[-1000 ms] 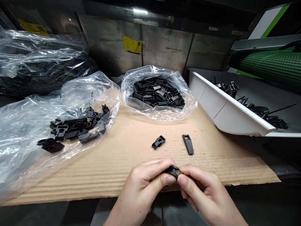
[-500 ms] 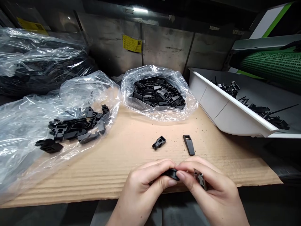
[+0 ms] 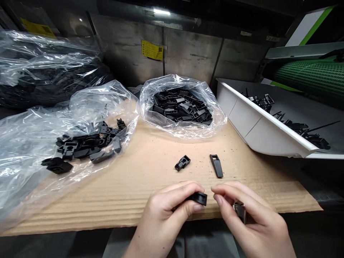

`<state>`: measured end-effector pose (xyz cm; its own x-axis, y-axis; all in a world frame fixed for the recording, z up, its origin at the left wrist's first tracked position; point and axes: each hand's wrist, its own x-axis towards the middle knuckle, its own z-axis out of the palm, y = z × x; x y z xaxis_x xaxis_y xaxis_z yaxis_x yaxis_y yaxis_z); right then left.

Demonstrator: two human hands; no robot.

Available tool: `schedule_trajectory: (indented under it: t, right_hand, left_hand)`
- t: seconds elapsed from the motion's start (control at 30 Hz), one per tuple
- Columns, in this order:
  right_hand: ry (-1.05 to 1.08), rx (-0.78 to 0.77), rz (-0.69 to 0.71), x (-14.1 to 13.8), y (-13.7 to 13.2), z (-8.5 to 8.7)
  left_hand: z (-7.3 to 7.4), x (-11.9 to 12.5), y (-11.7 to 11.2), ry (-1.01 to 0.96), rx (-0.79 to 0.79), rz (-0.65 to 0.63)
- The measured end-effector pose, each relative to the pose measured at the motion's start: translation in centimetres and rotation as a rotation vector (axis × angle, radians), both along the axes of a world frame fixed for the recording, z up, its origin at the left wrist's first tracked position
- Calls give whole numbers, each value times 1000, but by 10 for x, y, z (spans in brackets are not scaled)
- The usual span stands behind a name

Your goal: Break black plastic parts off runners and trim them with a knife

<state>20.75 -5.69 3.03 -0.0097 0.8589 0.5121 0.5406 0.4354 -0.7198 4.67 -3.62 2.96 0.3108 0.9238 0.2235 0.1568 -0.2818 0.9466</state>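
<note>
Left hand pinches a black clip at the near edge of the cardboard. Right hand curls around a grey piece, just apart from the clip. Two loose parts lie beyond. Centre bag full of black parts; left bag holds a smaller pile; white tray has scattered ones.

Two bare hands are seen near the bottom edge. No glove, ring or watch is worn on the left hand or the right hand. The fingernails are kept short and unpainted. Both wrists are uncovered, and no sleeve is shown within the frame.
</note>
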Motion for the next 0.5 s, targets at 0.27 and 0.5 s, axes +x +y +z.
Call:
schedule_trajectory:
  t: [0.27, 0.5]
  right_hand:
    - [-136, 194, 150, 0, 3, -7]
    - [-167, 130, 119, 5, 2, -2]
  left_hand:
    - [5, 0, 0, 15, -20, -64]
    - [4, -3, 1, -43, -41, -126]
